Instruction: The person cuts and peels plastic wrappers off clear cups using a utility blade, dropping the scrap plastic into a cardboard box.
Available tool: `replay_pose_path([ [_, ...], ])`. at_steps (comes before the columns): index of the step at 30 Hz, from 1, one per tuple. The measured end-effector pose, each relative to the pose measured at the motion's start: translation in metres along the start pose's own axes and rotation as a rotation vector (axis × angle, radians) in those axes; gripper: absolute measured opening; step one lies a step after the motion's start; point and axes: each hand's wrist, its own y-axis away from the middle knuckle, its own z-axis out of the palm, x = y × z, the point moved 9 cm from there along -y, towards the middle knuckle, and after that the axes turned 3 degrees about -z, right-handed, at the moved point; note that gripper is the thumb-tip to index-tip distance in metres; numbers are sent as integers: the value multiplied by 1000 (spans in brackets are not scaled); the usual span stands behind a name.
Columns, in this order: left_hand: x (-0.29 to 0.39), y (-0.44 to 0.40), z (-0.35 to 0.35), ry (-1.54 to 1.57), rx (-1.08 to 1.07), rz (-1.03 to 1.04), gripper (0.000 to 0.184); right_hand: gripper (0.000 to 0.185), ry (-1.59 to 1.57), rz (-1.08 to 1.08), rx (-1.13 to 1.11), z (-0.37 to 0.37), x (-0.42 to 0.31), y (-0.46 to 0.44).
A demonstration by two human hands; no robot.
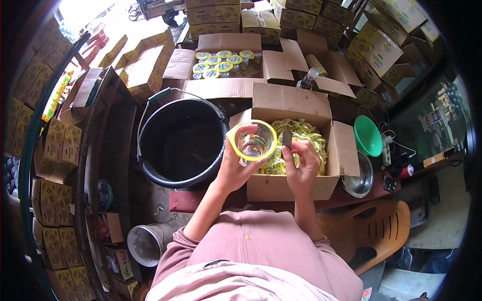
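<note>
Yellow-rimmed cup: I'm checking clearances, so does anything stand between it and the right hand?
Only the dark flat piece that the right hand itself holds, beside the yellow-rimmed cup; no other object visibly stands in the gap.

Red bench [182, 200] is running across mid-frame, mostly covered, front edge showing. Open carton [291, 187] is sitting on it at centre. Black bucket [182, 143] is standing just left of the carton; base hidden, so can't confirm it's resting on the bench. Steel bowl [365, 176] is resting toward the right end, small dark object [389, 183] lying near it. Dark shelf [98, 145] is running down the left of the frame, small boxes [123, 264] sitting low in it. Grey floor [171, 216] is showing lower left, pale bucket [145, 245] standing there.
</note>
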Motion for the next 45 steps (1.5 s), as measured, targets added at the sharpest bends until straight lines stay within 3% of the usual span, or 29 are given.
replay_pose_path([
  [2,1,-4,-2,-27,75,64,69,15,52,-18,83,-5,-7,5],
  [5,28,-13,5,-622,15,188,64,20,61,-55,116,-2,-11,10],
  [6,35,-13,3,-677,52,196,58,21,51,-57,97,0,-11,12],
  [9,12,-9,-2,-345,173,23,51,23,46,-84,86,3,-13,14],
  [15,6,-6,3,-184,119,-34,53,26,68,-182,119,2,-18,12],
  [33,17,-1,10,-421,63,65,58,30,162,-236,106,5,-23,4],
  [45,11,-5,13,-210,-72,-24,57,32,110,-209,43,1,-15,-1],
])
